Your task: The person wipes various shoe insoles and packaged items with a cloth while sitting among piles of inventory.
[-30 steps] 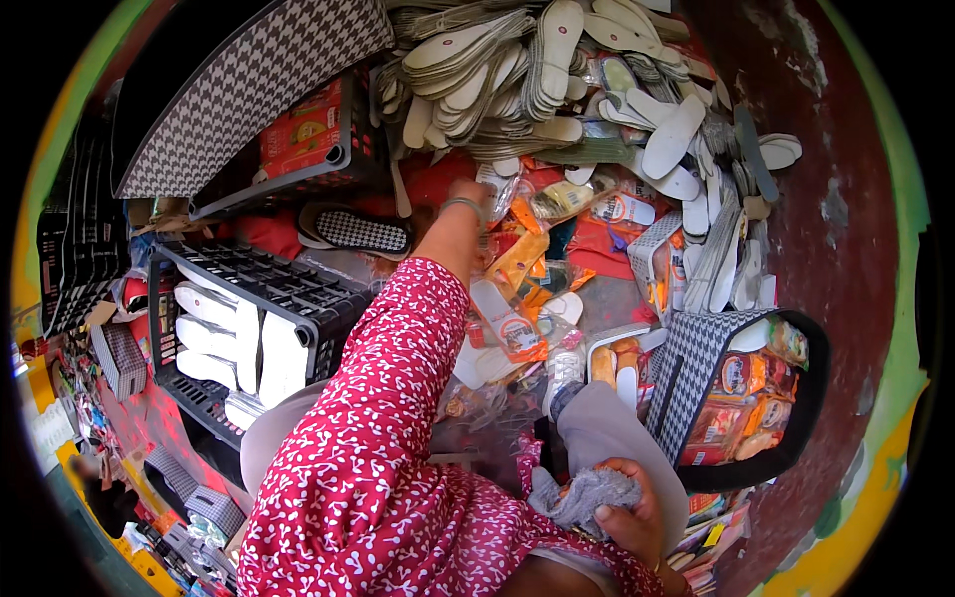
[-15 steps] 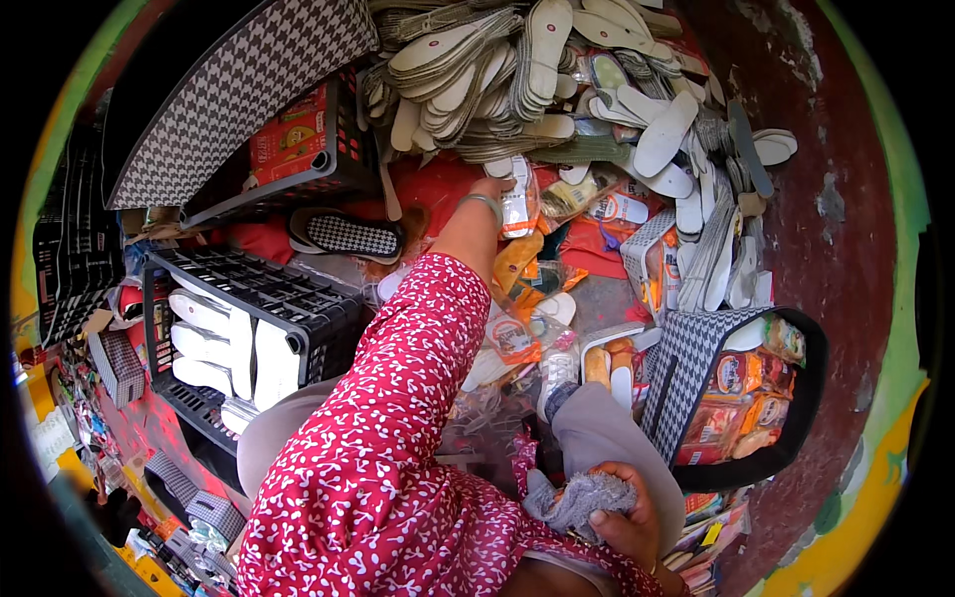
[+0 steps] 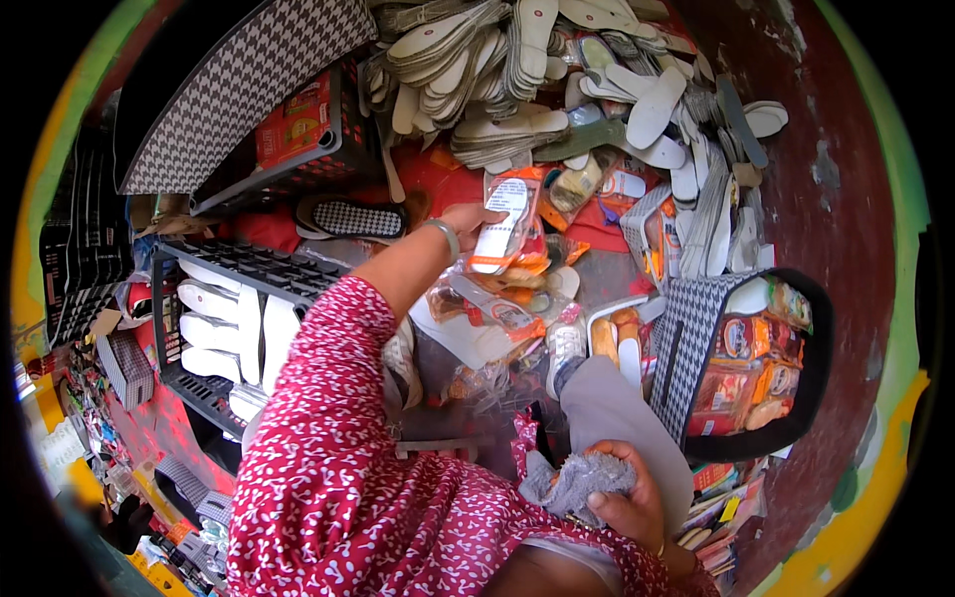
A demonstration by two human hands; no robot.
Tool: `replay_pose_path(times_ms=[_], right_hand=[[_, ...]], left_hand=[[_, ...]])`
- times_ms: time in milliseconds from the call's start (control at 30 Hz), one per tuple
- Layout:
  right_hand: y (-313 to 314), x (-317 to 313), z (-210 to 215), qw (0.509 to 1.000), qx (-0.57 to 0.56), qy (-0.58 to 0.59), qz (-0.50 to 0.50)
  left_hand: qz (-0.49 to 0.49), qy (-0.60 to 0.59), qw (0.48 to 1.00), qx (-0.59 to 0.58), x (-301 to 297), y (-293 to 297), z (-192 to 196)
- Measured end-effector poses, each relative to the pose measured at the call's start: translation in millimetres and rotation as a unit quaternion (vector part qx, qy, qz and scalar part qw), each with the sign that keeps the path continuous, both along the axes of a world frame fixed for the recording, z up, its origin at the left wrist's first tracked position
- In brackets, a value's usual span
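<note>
Nearest the camera, the right hand (image 3: 629,502) is clenched around a grey fuzzy cloth (image 3: 582,478), fingers curled over its top, with the cloth resting against a grey trouser leg (image 3: 622,418). The red patterned sleeve (image 3: 338,458) of the left arm rises from the lower edge and crosses the middle of the view.

Just beyond the right hand, a houndstooth basket (image 3: 686,348) with a black rim stands to its right, filled with orange packets. Between the two hands lie loose clear-wrapped packets (image 3: 487,308) and a pair of insoles in a tray.

Farther out, the left hand (image 3: 468,217), a metal bangle (image 3: 445,237) on its wrist, grasps a packaged insole (image 3: 502,221) in clear wrap with an orange and white card; the fingers close on the packet's left edge and hold it upright above the loose packets. Left of this hand stands a black crate (image 3: 239,264) holding white insoles on edge, and a houndstooth slipper sole (image 3: 353,217) lies just beside the wrist.

Farthest from the hands, a heap of white insoles (image 3: 517,70) covers the ground above the left hand and runs down toward the right. A large houndstooth panel (image 3: 249,80) leans over a second black crate at upper left.
</note>
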State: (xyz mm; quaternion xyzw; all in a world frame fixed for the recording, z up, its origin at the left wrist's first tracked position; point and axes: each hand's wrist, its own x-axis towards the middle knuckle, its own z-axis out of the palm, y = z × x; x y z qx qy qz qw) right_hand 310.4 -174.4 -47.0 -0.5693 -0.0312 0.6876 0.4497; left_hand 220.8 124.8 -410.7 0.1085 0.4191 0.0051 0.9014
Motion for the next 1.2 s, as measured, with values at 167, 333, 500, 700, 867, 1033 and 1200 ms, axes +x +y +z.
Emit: replay_pose_path(times_ms=[167, 333, 500, 700, 867, 1033, 1200], right_hand=[[-6.0, -2.6, -0.1, 0.999, 0.023, 0.035, 0.014], [-5.1, -6.4, 7.2, 0.999, 0.038, 0.037, 0.002], [-16.0, -18.8, 12.5, 0.997, 0.031, 0.056, -0.048], [-38.5, -34.0, 12.2, 0.988, 0.037, 0.094, -0.118], [-51.7, -45.2, 12.3, 0.983, 0.045, 0.077, -0.159], [-58.5, -47.0, 13.5, 0.982, 0.059, 0.057, -0.172], [-51.7, -50.2, 18.8, 0.983, 0.081, 0.1, -0.131]], left_hand=[[-0.123, -0.034, 0.988, 0.091, -42.0, -29.1, 28.8], [-0.266, -0.013, 0.936, 0.229, -62.9, -42.7, 29.8], [-0.483, 0.073, 0.739, 0.463, -67.8, -39.9, 14.5], [-0.306, 0.097, 0.908, 0.268, -76.2, -59.2, 12.1], [-0.424, 0.114, 0.808, 0.394, -67.4, -75.1, 4.6], [-0.461, 0.167, 0.706, 0.511, -55.7, -89.6, 19.8], [-0.257, 0.091, 0.911, 0.31, -66.6, -63.0, 21.3]])
